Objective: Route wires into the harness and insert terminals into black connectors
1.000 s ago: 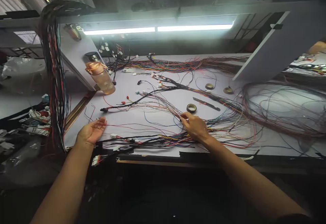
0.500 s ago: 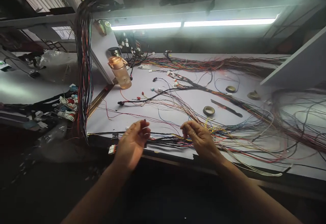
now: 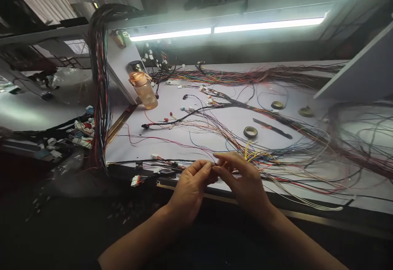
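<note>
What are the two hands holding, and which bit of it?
The left hand and right hand pinch thin coloured wires between their fingertips; which part cannot be told.

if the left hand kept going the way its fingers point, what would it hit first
The left hand points up and right, fingertips meeting the right hand. It would likely press into the right hand's fingers and the thin wires pinched there, though depth is unclear.

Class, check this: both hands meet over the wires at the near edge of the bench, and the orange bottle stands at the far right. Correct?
Not quite. The head view shows the orange bottle at the far left. The left hand and right hand do meet over the wires.
</note>
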`<action>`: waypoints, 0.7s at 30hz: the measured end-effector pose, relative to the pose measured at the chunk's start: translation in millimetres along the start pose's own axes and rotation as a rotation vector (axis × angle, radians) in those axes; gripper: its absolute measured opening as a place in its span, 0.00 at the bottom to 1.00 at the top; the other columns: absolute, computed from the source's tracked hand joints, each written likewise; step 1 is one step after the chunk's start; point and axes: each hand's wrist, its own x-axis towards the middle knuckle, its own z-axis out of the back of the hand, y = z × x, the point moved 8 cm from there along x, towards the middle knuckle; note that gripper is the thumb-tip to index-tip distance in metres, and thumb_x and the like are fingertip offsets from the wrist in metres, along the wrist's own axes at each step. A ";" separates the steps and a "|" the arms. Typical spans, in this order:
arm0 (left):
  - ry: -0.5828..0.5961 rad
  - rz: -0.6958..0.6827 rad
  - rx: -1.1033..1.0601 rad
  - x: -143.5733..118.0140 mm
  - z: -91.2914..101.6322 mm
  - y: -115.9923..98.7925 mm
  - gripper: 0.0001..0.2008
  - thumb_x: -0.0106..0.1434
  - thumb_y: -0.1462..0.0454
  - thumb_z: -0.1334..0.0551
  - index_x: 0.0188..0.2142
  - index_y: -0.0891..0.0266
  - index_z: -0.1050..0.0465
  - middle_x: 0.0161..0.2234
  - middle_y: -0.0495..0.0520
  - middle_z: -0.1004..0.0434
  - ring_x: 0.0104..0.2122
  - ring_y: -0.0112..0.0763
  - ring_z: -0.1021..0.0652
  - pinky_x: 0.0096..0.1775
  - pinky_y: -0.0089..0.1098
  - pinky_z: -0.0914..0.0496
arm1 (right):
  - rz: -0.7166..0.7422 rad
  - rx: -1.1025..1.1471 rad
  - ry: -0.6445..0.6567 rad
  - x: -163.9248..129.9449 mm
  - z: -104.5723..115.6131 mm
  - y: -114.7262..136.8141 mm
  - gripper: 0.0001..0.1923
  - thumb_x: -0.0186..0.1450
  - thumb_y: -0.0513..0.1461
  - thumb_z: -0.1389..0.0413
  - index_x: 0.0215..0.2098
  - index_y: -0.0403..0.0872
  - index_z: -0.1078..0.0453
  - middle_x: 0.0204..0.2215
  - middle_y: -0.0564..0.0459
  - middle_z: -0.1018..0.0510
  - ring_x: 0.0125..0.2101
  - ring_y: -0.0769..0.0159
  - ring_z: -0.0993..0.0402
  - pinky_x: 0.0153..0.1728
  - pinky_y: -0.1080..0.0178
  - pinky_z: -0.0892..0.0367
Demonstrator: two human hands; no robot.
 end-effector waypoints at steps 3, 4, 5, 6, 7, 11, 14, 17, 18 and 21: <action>0.012 0.016 -0.024 -0.8 1.3 5.6 0.07 0.61 0.63 0.35 0.31 0.68 0.27 0.29 0.51 0.29 0.31 0.22 0.29 0.39 0.26 0.34 | 0.115 -0.095 -0.052 -4.5 2.9 8.4 0.06 0.65 0.33 0.41 0.36 0.50 0.26 0.32 0.56 0.25 0.33 0.72 0.28 0.34 0.69 0.32; 0.012 0.038 -0.064 -0.8 2.4 8.4 0.07 0.61 0.64 0.36 0.32 0.67 0.27 0.29 0.51 0.29 0.31 0.22 0.29 0.38 0.26 0.34 | 0.158 -0.125 -0.065 -6.8 4.2 11.9 0.07 0.64 0.31 0.41 0.36 0.50 0.26 0.32 0.56 0.25 0.32 0.72 0.28 0.34 0.69 0.32; 0.010 0.076 -0.109 -1.1 3.6 12.5 0.07 0.61 0.63 0.36 0.32 0.66 0.28 0.29 0.51 0.28 0.30 0.23 0.28 0.38 0.27 0.34 | 0.211 -0.155 -0.068 -9.6 4.8 16.3 0.08 0.64 0.30 0.41 0.37 0.50 0.26 0.32 0.56 0.24 0.32 0.72 0.27 0.35 0.69 0.32; 0.001 0.119 -0.151 -1.8 5.1 17.1 0.07 0.62 0.62 0.36 0.32 0.65 0.29 0.29 0.51 0.28 0.29 0.23 0.28 0.37 0.27 0.34 | 0.265 -0.179 -0.063 -12.7 5.2 20.9 0.10 0.64 0.30 0.41 0.38 0.50 0.26 0.32 0.56 0.24 0.33 0.72 0.27 0.35 0.68 0.32; -0.013 0.151 -0.179 -2.7 6.8 20.9 0.08 0.62 0.61 0.37 0.32 0.64 0.31 0.29 0.51 0.27 0.29 0.24 0.28 0.36 0.28 0.33 | 0.305 -0.193 -0.058 -15.8 5.9 24.5 0.11 0.63 0.29 0.41 0.39 0.50 0.26 0.32 0.56 0.24 0.33 0.71 0.27 0.36 0.68 0.32; -0.043 -0.074 0.045 -7.0 14.3 7.5 0.06 0.62 0.62 0.36 0.34 0.62 0.31 0.36 0.51 0.26 0.34 0.24 0.27 0.42 0.28 0.33 | 0.087 -0.114 -0.075 -22.9 13.6 9.0 0.04 0.64 0.35 0.40 0.32 0.49 0.27 0.30 0.56 0.26 0.32 0.70 0.29 0.33 0.69 0.34; 0.097 -0.456 0.461 -17.5 0.0 -16.3 0.11 0.60 0.66 0.35 0.44 0.58 0.28 0.40 0.52 0.27 0.40 0.26 0.27 0.45 0.29 0.32 | -0.257 0.117 -0.035 -35.9 6.2 -21.5 0.13 0.68 0.43 0.45 0.26 0.47 0.33 0.24 0.57 0.32 0.25 0.72 0.35 0.27 0.69 0.37; 0.263 -0.736 0.745 -28.7 -18.6 -21.9 0.18 0.58 0.70 0.34 0.48 0.56 0.27 0.39 0.53 0.28 0.39 0.28 0.26 0.43 0.30 0.30 | -0.442 0.310 0.031 -51.5 -9.3 -38.5 0.18 0.70 0.48 0.50 0.27 0.46 0.33 0.22 0.57 0.35 0.23 0.72 0.40 0.25 0.70 0.40; 0.280 -0.781 0.775 -29.5 -20.4 -21.6 0.19 0.57 0.71 0.34 0.48 0.56 0.26 0.38 0.53 0.28 0.38 0.27 0.26 0.42 0.29 0.29 | -0.460 0.337 0.043 -54.6 -12.1 -40.3 0.18 0.70 0.48 0.50 0.28 0.46 0.31 0.23 0.56 0.34 0.25 0.71 0.38 0.27 0.69 0.38; 0.231 -0.822 0.785 -26.0 -15.9 -21.2 0.20 0.57 0.71 0.33 0.49 0.53 0.26 0.38 0.52 0.28 0.37 0.28 0.25 0.40 0.29 0.27 | -0.478 0.374 0.080 -58.8 -15.3 -39.4 0.16 0.69 0.49 0.48 0.34 0.47 0.26 0.30 0.52 0.28 0.32 0.67 0.33 0.36 0.67 0.35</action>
